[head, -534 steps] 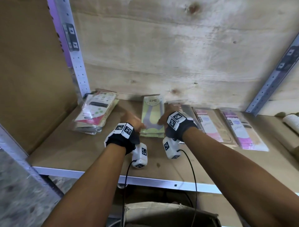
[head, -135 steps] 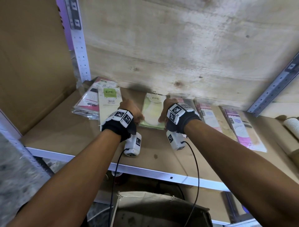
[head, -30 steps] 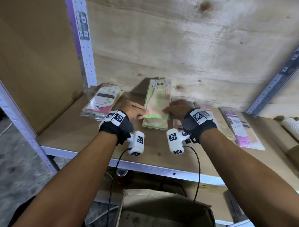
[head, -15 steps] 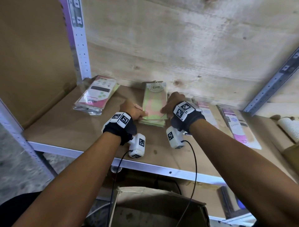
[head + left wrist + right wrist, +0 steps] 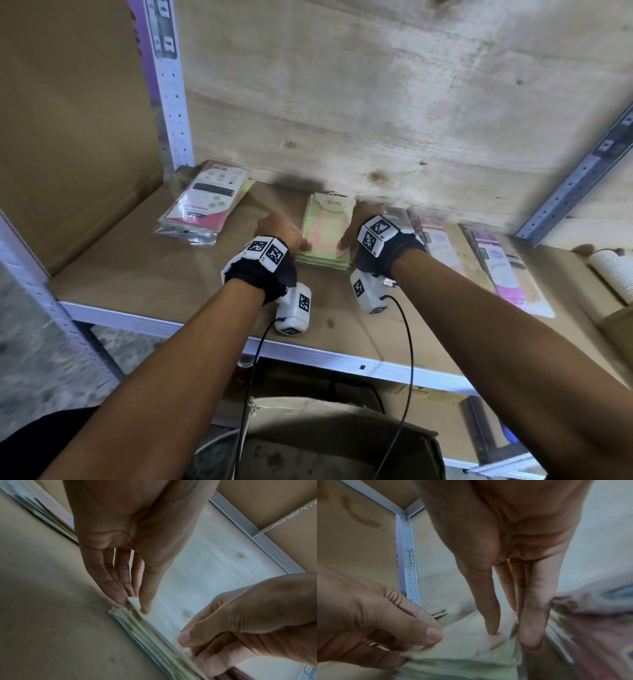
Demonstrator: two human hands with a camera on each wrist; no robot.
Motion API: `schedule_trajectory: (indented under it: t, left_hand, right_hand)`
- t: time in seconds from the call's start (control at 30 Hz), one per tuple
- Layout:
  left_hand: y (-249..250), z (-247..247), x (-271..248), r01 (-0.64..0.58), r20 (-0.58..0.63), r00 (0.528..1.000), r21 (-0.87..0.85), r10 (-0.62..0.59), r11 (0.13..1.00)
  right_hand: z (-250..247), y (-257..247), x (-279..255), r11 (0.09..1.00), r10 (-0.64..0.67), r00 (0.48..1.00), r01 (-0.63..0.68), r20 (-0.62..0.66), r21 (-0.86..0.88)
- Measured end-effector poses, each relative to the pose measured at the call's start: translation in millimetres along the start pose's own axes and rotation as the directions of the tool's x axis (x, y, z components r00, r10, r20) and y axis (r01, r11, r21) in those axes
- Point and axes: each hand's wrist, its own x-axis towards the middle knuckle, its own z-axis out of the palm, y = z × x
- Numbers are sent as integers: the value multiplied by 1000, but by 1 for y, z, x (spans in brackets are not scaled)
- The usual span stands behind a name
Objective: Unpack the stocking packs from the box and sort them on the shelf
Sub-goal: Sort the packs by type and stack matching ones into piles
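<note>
Pink-and-white plastic stocking packs [image 5: 205, 202] are lying at the left of the brown board shelf [image 5: 137, 274], apart from my hands. My left hand [image 5: 283, 231] is pinching the left edge of the flat green stack of stocking packs [image 5: 327, 236] at mid-shelf, thumb on top. My right hand [image 5: 357, 219] is pinching its right edge likewise, with long pink packs [image 5: 436, 240] lying just beyond.

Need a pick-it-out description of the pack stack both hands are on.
On the brown shelf board, look mid-row against the plywood back wall. The green stack lies there, left hand and right hand gripping its side edges. Only it is pale green with a round ENE label; neighbouring packs show pink.
</note>
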Motion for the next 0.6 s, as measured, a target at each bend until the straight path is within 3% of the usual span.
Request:
schedule_trajectory:
  t: [0.23, 0.5, 0.6]
  left_hand:
    - [-3, -2, 1, 6, 9, 1000, -2, -6, 1000]
    - [-2, -3, 2, -9, 12, 1000, 33, 9, 999]
    - [-1, -17, 1, -23, -11, 1000, 79, 24, 997]
  right_hand:
    - [13, -5, 20, 1000, 0, 1000, 0, 8, 25]
    - [19, -2, 21, 994, -40, 999, 42, 23, -102]
    - [11, -9, 23, 997, -14, 1000, 15, 14, -74]
